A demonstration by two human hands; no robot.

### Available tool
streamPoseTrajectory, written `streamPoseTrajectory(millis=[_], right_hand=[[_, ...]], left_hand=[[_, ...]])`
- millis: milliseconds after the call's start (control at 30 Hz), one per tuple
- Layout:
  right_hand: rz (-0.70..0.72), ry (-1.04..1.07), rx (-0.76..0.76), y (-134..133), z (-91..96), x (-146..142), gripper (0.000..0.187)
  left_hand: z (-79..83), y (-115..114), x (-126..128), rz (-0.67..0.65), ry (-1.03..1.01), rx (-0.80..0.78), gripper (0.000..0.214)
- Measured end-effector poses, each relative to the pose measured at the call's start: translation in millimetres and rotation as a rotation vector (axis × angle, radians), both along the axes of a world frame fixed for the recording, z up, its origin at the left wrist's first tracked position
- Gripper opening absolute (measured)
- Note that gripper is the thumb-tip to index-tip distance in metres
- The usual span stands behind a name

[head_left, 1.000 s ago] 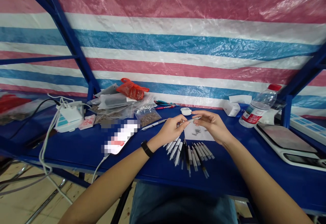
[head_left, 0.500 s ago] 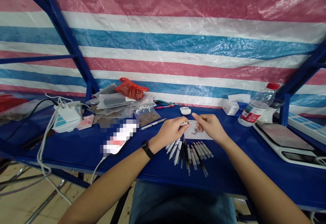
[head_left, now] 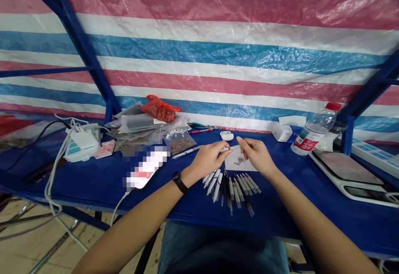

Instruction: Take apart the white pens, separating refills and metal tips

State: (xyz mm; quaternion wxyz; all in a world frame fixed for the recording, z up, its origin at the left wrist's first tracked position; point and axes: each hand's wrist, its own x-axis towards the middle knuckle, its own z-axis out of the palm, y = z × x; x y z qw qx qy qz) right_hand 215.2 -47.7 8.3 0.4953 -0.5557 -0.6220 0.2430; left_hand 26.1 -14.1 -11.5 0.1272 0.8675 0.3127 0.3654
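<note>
Both of my hands meet above the blue table (head_left: 93, 182), each pinching one end of a slim white pen part (head_left: 230, 148). My left hand (head_left: 208, 161), with a black band on its wrist, grips the left end in a fist. My right hand (head_left: 255, 154) pinches the right end with fingertips. Just below them lies a white paper (head_left: 235, 164) with small dark springs on it. Nearer to me, a row of several white pen barrels (head_left: 232, 187) lies on the table.
Plastic bags of parts (head_left: 146, 130) and a red bag (head_left: 159, 108) sit at the back left, beside a white charger with cables (head_left: 82, 143). A phone (head_left: 146, 168) lies left of my hands. At right stand a water bottle (head_left: 314, 130), a small white box (head_left: 281, 132) and a scale (head_left: 349, 170).
My right hand has closed from spread fingers into a pinch on the pen part and moved closer to the left hand. Both hands have sunk slightly toward the paper.
</note>
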Motion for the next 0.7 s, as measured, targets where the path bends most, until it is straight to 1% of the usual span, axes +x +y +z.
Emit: streamPoseTrajectory(millis=[100,233,333,567,633,700], right_hand=[[-0.015,0.009,-0.015,-0.7,0.3,0.0,0.071],[0.037,0.092,0.015,-2.8,4.6,-2.4,0.064],[0.061,0.128,0.030,-2.8,4.8,-4.1,0.063],[-0.004,0.030,0.042,-1.2,1.2,-2.4,0.070],[0.016,0.059,0.034,-2.0,2.7,-2.4,0.067],[0.053,0.107,0.019,-2.9,4.2,-3.5,0.061]], left_hand=[[-0.1,-0.3,0.4,-0.013,0.000,-0.001,0.015],[2.2,1.4,-1.2,0.017,-0.015,0.006,0.015],[2.7,2.2,-1.9,0.030,-0.017,0.009,0.015],[0.2,1.4,-0.6,-0.021,-0.001,-0.005,0.016],[0.4,2.1,-0.7,-0.009,-0.009,0.003,0.016],[0.8,3.1,-1.1,0.010,-0.016,0.010,0.015]])
